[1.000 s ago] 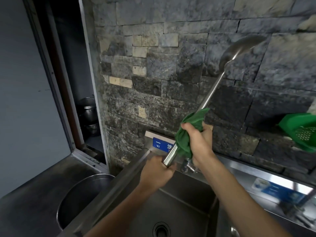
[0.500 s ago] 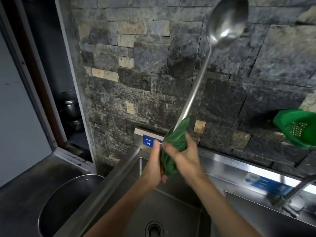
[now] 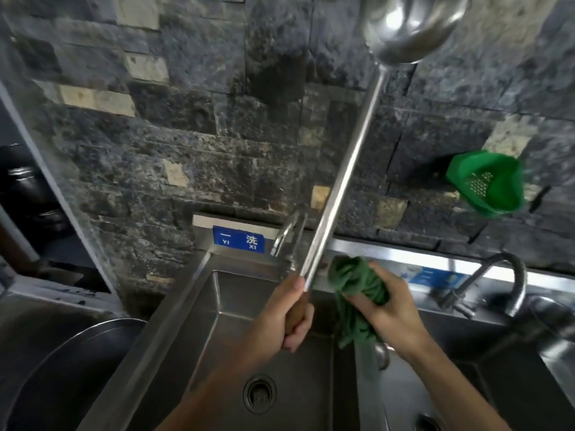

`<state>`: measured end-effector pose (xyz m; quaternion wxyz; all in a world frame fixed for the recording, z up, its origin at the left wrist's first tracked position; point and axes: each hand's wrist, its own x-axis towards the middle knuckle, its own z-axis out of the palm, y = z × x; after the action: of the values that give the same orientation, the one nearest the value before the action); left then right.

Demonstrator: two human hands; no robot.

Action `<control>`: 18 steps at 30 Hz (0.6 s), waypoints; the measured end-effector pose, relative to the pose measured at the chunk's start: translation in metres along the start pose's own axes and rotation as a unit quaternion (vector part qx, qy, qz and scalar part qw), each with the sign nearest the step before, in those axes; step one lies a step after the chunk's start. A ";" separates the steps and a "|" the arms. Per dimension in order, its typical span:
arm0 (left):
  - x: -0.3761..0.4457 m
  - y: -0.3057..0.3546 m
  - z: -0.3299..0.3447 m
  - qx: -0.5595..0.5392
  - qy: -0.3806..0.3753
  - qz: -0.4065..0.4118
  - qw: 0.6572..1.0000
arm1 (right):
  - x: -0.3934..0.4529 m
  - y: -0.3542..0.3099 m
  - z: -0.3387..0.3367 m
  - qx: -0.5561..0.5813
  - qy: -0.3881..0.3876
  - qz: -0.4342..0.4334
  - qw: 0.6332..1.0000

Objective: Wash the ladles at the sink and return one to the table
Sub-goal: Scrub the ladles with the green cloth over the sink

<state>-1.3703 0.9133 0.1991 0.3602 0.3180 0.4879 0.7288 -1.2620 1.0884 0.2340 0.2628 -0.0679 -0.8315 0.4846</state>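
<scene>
Ladle: I saw the long steel ladle with a wooden grip (image 3: 342,175) upright over the stainless sink basin (image 3: 236,306), bowl topmost.
Left hand (image 3: 277,325): fingers clamped round the grip.
Right hand (image 3: 389,309): fingers closed on the crumpled green cloth (image 3: 357,290), just beside the shaft.
Progress: I judged wiping nearly finished; table return remained.
Change: half a second before, the cloth wrapped the shaft; it had come off.

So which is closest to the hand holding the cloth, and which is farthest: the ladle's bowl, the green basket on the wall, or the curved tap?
From the right hand:
1. Curved metal tap, just to its right on the sink's back edge.
2. Green plastic strainer basket, up on the stone wall, further right.
3. Shiny steel ladle bowl, high at the top of the view.
</scene>
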 end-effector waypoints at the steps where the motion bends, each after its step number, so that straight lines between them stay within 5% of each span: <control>1: 0.000 -0.004 0.010 -0.010 -0.014 -0.008 1.000 | -0.008 -0.004 -0.005 0.046 0.032 0.022 0.998; 5: 0.003 -0.046 0.049 -0.034 -0.104 -0.046 0.993 | -0.049 -0.015 -0.022 0.117 0.131 0.117 0.977; 11: -0.015 -0.107 0.096 0.019 -0.180 -0.150 0.972 | -0.109 0.017 -0.059 0.154 0.338 0.256 0.893; 18: -0.050 -0.164 0.142 0.085 -0.235 -0.294 0.922 | -0.187 0.070 -0.085 0.133 0.392 0.361 0.836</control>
<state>-1.1927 0.9836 0.0850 0.6347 0.3514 0.5206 0.4502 -1.0695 1.1218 0.1396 0.3795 -0.5123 -0.5029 0.5836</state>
